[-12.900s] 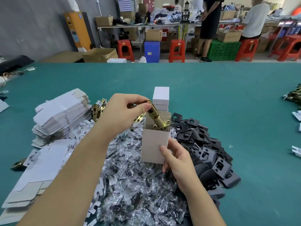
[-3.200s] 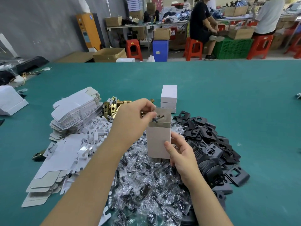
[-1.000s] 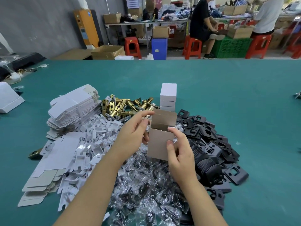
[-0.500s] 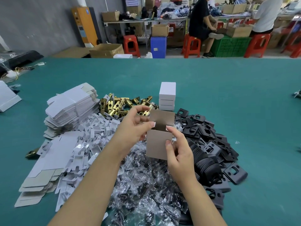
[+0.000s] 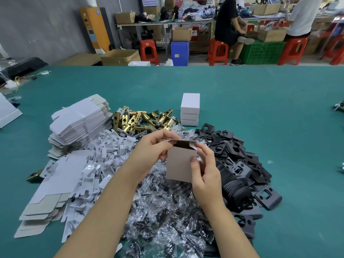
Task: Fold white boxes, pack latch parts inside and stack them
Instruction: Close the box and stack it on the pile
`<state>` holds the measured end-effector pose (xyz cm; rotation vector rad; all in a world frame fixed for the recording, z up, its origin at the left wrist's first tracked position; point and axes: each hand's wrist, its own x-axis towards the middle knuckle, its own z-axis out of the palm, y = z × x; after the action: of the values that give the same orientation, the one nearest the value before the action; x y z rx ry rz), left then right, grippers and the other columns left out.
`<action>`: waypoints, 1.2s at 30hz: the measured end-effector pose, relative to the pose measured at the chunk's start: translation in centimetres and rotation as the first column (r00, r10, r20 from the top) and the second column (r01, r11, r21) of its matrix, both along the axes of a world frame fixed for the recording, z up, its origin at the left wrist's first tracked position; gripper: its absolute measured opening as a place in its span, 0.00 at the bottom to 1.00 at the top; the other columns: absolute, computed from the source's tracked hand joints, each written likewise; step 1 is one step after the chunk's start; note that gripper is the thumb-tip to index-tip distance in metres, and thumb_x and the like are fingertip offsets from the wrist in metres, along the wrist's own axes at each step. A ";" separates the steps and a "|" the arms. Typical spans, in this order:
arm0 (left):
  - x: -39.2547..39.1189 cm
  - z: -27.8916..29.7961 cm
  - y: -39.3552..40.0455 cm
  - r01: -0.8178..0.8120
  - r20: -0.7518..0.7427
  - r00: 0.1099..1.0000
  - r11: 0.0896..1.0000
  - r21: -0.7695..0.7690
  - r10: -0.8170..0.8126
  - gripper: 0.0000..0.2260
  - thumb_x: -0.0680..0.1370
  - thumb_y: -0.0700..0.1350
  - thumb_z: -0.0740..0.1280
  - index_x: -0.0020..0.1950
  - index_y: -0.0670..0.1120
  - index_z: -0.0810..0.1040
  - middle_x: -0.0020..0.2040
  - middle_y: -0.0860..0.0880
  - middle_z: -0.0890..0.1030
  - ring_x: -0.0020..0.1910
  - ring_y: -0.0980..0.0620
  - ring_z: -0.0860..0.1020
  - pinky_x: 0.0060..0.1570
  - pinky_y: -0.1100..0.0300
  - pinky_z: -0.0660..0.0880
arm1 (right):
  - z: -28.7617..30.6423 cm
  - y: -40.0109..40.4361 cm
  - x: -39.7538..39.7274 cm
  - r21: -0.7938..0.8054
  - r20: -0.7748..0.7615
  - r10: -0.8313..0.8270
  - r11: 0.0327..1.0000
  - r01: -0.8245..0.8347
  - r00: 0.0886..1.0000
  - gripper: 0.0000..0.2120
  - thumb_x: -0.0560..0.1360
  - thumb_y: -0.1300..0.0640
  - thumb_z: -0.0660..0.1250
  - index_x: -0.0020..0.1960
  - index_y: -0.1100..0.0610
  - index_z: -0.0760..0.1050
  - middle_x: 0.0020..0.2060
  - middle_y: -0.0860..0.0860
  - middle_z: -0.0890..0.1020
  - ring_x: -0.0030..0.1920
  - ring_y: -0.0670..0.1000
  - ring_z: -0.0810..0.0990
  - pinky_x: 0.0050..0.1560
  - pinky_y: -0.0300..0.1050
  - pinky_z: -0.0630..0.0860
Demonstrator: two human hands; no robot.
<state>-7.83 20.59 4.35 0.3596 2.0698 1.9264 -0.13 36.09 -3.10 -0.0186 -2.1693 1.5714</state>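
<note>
Pinching the top flap with your left hand (image 5: 155, 146), you steady the box (image 5: 180, 162) with your right hand (image 5: 203, 169) curled round its side, held upright above the bagged parts (image 5: 167, 211) so the contents stay inside for closing.

Looks like a small factory packing floor from my feed. I'm at a big green-covered worktable (image 5: 260, 101) heaped with bulk stock: flat white box blanks (image 5: 80, 120), brass latch bodies (image 5: 141, 120), black plates (image 5: 238, 161), bagged parts (image 5: 167, 211), plus a short stack of finished white boxes (image 5: 189, 109). Behind it I see workers on red plastic stools (image 5: 217, 51) at cluttered benches (image 5: 163, 24), cardboard cartons (image 5: 120, 56), a green crate (image 5: 262, 51), bare grey wall (image 5: 37, 25).
</note>
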 end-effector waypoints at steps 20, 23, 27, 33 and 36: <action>0.7 -0.5 0.0 -0.032 -0.430 0.880 0.881 -0.473 -0.199 0.15 0.81 0.51 0.67 0.68 0.61 0.79 0.70 0.68 0.74 0.71 0.69 0.67 0.73 0.58 0.65 | -1.1 0.4 -0.2 0.045 -0.022 -0.033 0.998 0.034 0.999 0.18 0.82 0.50 0.58 0.67 0.31 0.67 0.45 0.42 0.81 0.38 0.46 0.77 0.34 0.39 0.73; 0.9 -0.6 0.1 -0.112 -0.528 0.827 0.864 -0.492 -0.194 0.15 0.81 0.48 0.69 0.68 0.58 0.80 0.67 0.62 0.78 0.68 0.64 0.72 0.71 0.59 0.69 | -1.1 0.4 -0.3 0.032 -0.009 -0.028 0.999 0.028 1.000 0.18 0.82 0.48 0.58 0.68 0.32 0.66 0.48 0.41 0.82 0.42 0.48 0.80 0.38 0.46 0.78; 1.1 -0.7 0.3 -0.193 -0.631 0.750 0.848 -0.494 -0.198 0.14 0.80 0.46 0.71 0.65 0.54 0.83 0.63 0.57 0.82 0.63 0.59 0.75 0.66 0.65 0.70 | -1.0 0.3 -0.1 0.030 0.009 -0.032 0.999 0.031 0.999 0.20 0.82 0.48 0.58 0.72 0.34 0.66 0.56 0.27 0.78 0.53 0.42 0.81 0.46 0.41 0.79; 0.9 -0.4 0.2 -0.178 -0.617 0.771 0.876 -0.447 -0.158 0.12 0.79 0.47 0.72 0.62 0.54 0.84 0.58 0.61 0.82 0.61 0.65 0.75 0.61 0.74 0.67 | -0.1 0.0 0.1 0.026 0.003 -0.032 0.999 0.032 0.999 0.24 0.81 0.46 0.59 0.70 0.22 0.59 0.64 0.28 0.70 0.66 0.42 0.77 0.57 0.34 0.76; 0.7 -0.1 0.3 -0.175 -0.596 0.791 0.882 -0.438 -0.139 0.11 0.79 0.48 0.72 0.61 0.56 0.85 0.54 0.68 0.80 0.59 0.67 0.75 0.58 0.73 0.69 | 0.0 -0.1 0.1 0.027 0.000 -0.022 0.999 0.022 1.000 0.26 0.81 0.46 0.58 0.69 0.19 0.57 0.64 0.27 0.72 0.67 0.43 0.77 0.57 0.39 0.78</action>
<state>-7.13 20.90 4.26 0.9512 2.8661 1.3147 0.01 36.03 -3.08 -0.0333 -2.1828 1.5301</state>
